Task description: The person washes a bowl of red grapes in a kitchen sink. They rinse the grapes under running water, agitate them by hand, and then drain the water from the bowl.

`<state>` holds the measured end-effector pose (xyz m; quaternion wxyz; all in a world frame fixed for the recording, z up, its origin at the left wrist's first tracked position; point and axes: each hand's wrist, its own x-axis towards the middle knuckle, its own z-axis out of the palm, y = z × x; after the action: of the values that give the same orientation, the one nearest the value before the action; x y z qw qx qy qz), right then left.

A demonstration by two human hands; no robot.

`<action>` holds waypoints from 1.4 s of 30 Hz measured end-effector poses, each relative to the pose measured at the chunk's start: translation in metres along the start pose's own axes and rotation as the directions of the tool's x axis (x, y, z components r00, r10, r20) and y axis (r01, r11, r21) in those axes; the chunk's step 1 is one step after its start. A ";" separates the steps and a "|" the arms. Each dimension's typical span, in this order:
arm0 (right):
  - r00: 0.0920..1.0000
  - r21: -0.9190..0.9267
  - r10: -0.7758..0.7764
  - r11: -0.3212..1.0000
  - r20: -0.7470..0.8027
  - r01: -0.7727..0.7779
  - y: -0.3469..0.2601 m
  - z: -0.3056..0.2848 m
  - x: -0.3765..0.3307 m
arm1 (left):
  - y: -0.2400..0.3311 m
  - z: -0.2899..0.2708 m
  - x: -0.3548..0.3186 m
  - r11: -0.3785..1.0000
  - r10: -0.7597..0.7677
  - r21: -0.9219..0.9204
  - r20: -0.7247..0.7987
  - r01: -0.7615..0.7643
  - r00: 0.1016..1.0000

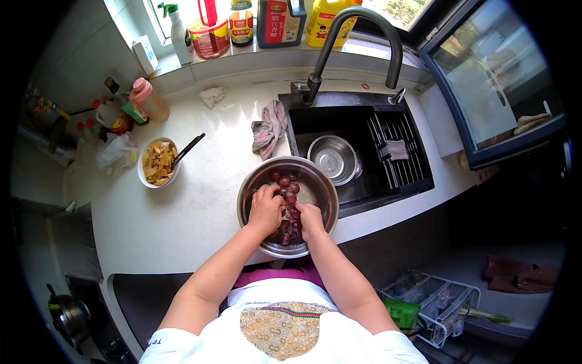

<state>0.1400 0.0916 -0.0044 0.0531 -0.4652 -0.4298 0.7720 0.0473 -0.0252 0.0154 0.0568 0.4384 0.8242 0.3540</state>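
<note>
Left of the sink [357, 115], both hands, left [265, 209] and right [310, 218], grip grapes [290, 197] inside the bowl [315, 176]. Risk: hard squeezing bursts fruit; bowl overhangs sink edge, may tip.

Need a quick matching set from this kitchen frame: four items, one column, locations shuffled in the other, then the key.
1. red grapes
2. small steel bowl
3. striped rag
4. white bowl of food pieces

A. inside the black sink
B. on the counter, left of the big bowl
C. in the big steel bowl, under both hands
D. draped at the sink's left edge

Pairs: 1-C, 2-A, 3-D, 4-B
</note>
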 end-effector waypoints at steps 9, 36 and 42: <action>0.980 0.206 -0.025 0.978 0.196 -0.016 -0.017 -0.008 -0.007 | 0.002 -0.001 0.000 0.993 -0.043 -0.110 -0.029 0.040 0.999; 0.927 0.223 0.007 0.970 0.376 -0.097 -0.018 -0.012 -0.006 | 0.012 -0.014 0.002 0.979 -0.196 -0.072 -0.082 0.191 0.977; 0.970 0.044 0.034 0.998 0.242 -0.046 -0.019 0.003 -0.016 | -0.006 0.001 0.001 0.983 -0.167 -0.103 -0.137 0.154 0.976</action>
<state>0.1407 0.0946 0.0205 -0.0036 -0.3749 -0.4045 0.8342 0.0429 -0.0260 0.0109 0.0452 0.3404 0.8417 0.4167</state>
